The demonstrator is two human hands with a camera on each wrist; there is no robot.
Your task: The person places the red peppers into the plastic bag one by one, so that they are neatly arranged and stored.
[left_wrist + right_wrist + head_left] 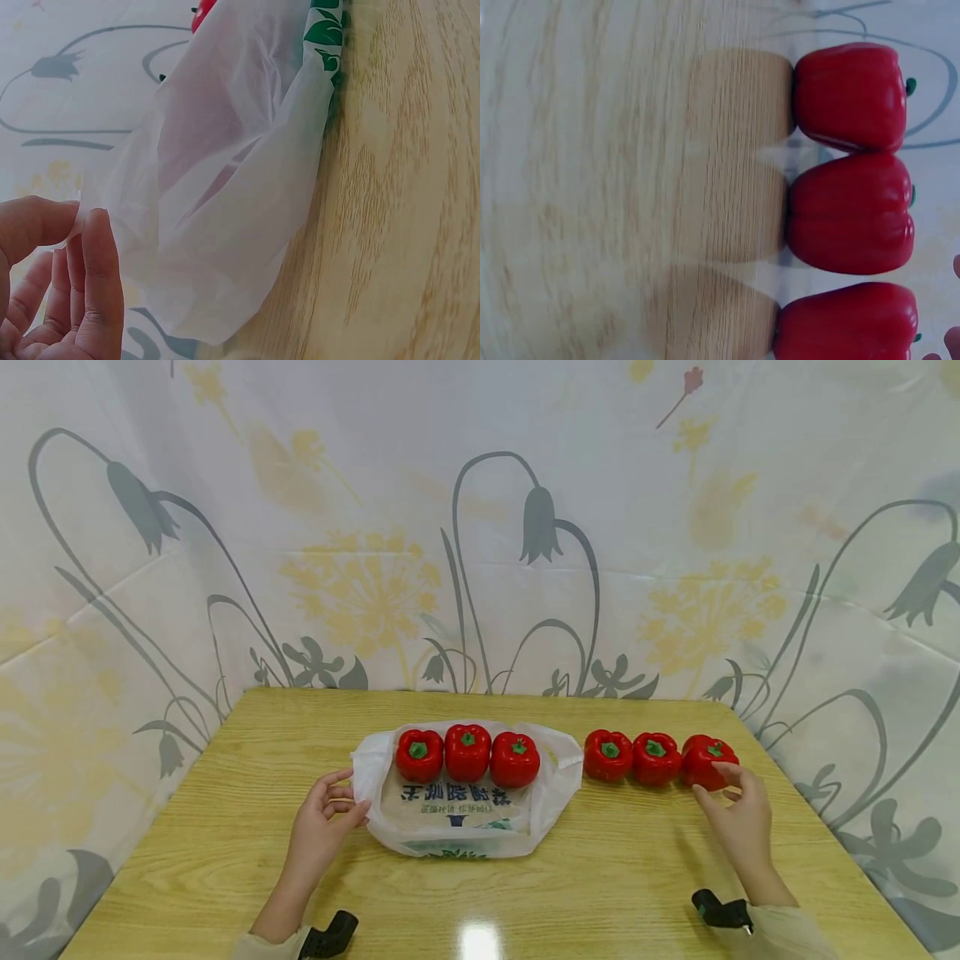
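Observation:
A white plastic bag (558,764) with dark printed writing lies on the table, its mouth spread open. My left hand (324,818) pinches the bag's left edge between thumb and index finger; the left wrist view shows the thin film (217,262) held there. Within the bag's opening three red bell peppers, a left one (420,760), a middle one (468,756) and a right one (515,762), sit side by side. At the rightmost loose bell pepper (701,758) is my right hand (738,810), fingers spread about its near right side. Contact cannot be told.
Two more red bell peppers, one beside the bag (607,758) and one further right (656,762), stand in a row with the rightmost. A wooden table (600,893) lies beneath everything. Behind it hangs a flower-patterned cloth (480,527).

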